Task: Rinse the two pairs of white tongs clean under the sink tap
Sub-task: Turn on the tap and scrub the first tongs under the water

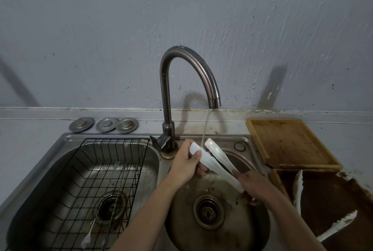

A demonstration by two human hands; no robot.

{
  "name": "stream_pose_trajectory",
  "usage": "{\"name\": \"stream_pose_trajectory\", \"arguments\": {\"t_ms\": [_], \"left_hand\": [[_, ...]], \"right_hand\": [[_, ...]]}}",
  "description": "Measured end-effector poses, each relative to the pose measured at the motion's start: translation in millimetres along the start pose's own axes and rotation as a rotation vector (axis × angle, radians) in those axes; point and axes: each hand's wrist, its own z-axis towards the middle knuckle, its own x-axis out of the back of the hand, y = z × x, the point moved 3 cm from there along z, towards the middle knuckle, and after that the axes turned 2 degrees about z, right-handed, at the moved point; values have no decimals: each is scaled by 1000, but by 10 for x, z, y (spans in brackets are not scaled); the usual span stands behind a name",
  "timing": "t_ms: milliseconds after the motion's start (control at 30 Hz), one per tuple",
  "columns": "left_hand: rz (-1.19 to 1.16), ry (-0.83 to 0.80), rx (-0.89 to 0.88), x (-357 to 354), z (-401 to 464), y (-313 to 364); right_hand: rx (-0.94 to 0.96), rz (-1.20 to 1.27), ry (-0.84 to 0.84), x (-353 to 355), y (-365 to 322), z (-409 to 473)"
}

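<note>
Tap [187, 73]: running, thin stream falling onto the held tongs [217, 161]
Left hand [184, 165]: wrapped around one white arm near its tip
Right hand [253, 185]: gripping the hinge end
Second tongs [298, 190]: lying spread on the dark tray [333, 196], right of the sink [220, 228]
Wire rack [101, 180]: sits in left basin

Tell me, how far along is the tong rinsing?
Nothing looks finished yet. In hand: one pair of tongs sits under the running tap, the left hand rubbing one arm near its tip, the right hand holding the hinge end. Left: the second pair lies on the brown tray at the right, seemingly unrinsed.
</note>
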Motion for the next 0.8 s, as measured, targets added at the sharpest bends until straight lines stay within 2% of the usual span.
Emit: {"name": "stream_pose_trajectory", "arguments": {"t_ms": [133, 267, 400, 567, 800], "left_hand": [[-58, -2, 28, -18, -10, 21], [-253, 109, 266, -26, 35, -51], [-219, 175, 357, -24, 67, -101], [-163, 279, 312, 10, 111, -58], [150, 325, 53, 57, 73, 270]], "right_hand": [[37, -23, 82, 71, 48, 35], [129, -46, 181, 176, 47, 35], [233, -102, 322, 186, 31, 8], [306, 2, 370, 79, 42, 38], [320, 295, 322, -154, 82, 62]]}}
